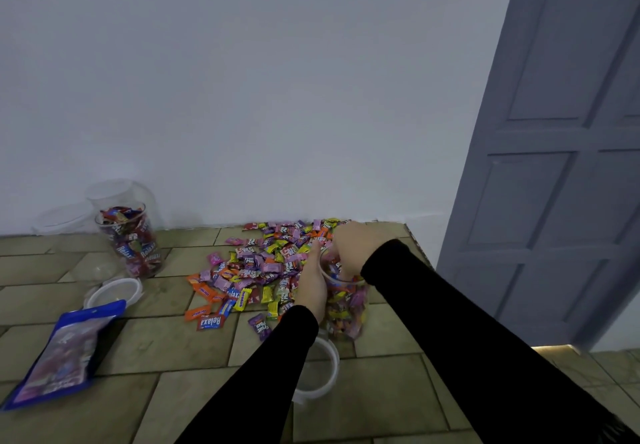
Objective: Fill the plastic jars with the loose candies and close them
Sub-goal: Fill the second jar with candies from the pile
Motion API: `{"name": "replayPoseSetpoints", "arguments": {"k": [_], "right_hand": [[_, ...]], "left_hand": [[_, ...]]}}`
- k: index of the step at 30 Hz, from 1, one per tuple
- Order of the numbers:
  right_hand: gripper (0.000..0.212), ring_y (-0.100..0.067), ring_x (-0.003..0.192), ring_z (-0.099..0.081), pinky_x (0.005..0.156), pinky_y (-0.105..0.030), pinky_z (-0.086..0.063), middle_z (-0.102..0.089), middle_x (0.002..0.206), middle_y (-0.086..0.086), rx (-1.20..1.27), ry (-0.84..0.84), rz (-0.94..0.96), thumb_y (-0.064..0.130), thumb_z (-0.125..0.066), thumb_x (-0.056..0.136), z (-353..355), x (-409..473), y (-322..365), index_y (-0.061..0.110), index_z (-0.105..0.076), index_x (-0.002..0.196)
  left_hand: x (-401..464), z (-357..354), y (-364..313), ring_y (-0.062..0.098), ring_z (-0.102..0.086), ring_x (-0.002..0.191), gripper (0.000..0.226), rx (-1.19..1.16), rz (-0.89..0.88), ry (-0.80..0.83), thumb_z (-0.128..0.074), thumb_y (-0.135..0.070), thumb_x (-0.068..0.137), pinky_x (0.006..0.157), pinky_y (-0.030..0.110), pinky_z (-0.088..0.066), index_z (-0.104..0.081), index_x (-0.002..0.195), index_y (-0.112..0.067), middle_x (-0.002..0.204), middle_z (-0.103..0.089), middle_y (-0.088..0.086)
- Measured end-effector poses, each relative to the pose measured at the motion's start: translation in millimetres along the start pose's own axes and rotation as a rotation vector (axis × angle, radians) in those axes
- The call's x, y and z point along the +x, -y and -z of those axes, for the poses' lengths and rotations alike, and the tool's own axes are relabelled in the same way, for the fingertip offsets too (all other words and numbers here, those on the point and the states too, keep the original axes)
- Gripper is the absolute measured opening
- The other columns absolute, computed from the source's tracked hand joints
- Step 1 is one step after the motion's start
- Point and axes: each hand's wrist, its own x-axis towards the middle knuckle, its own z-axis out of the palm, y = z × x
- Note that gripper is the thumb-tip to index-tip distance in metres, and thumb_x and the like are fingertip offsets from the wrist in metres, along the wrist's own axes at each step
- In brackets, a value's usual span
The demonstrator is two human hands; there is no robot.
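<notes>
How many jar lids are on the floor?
2: one lid left, between the far jar and blue pouch; one lid under the left forearm. More may be hidden.
</notes>
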Motion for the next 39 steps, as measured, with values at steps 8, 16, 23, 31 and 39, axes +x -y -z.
{"name": "replayPoseSetpoints", "arguments": {"k": [8,16,23,31,39], "right_hand": [[0.019,-0.019,0.06,-0.049,0.056,-0.025,-0.038,-0.053,0.069,-0.005,0.008,0.098,-0.022,0.01,-0.054,0.091,-21,28,-1,0.002,-0.061,0.076],[0.026,-0.021,0.076,-0.058,0.055,-0.025,-0.043,-0.065,0.084,-0.007,0.05,0.024,0.03,0.017,-0.071,0.082,-12,15,-9,0.004,-0.07,0.104],[0.026,-0.016,0.09,-0.066,0.084,-0.032,-0.053,-0.073,0.1,-0.004,0.454,-0.296,0.07,0.028,-0.071,0.083,9,14,-24,0.007,-0.075,0.097],[0.021,-0.012,0.091,-0.061,0.079,-0.02,-0.043,-0.069,0.108,-0.002,0.62,-0.44,-0.019,0.024,-0.06,0.091,-11,54,-47,0.011,-0.072,0.103],[0.024,-0.017,0.104,-0.06,0.086,-0.024,-0.044,-0.066,0.113,-0.003,0.641,-0.291,-0.085,0.027,-0.059,0.092,-49,112,-78,0.013,-0.069,0.108]], "left_hand": [[-2,2,0,0.012,-0.07,0.065,0.063,0.082,0.016,0.016,-0.029,-0.048,0.102,0.057,0.017,-0.053,-0.069,0.105,0.0,0.071,-0.073,0.005],[-5,2,-8,0.015,-0.071,0.086,0.054,0.086,0.058,0.027,-0.034,-0.047,0.1,0.084,0.027,-0.053,-0.07,0.11,-0.008,0.094,-0.075,0.009],[-7,11,-14,0.018,-0.07,0.084,0.055,0.171,-0.038,0.035,-0.03,-0.045,0.103,0.071,0.027,-0.051,-0.075,0.093,-0.014,0.094,-0.075,0.009],[15,28,-30,0.018,-0.061,0.096,0.034,0.476,-0.151,-0.067,-0.044,-0.034,0.102,0.087,0.034,-0.05,-0.067,0.105,-0.01,0.102,-0.066,0.001],[63,53,-25,0.013,-0.054,0.103,0.015,0.938,-0.227,-0.15,-0.049,-0.028,0.099,0.096,0.039,-0.044,-0.061,0.105,-0.022,0.108,-0.058,-0.004]]}}
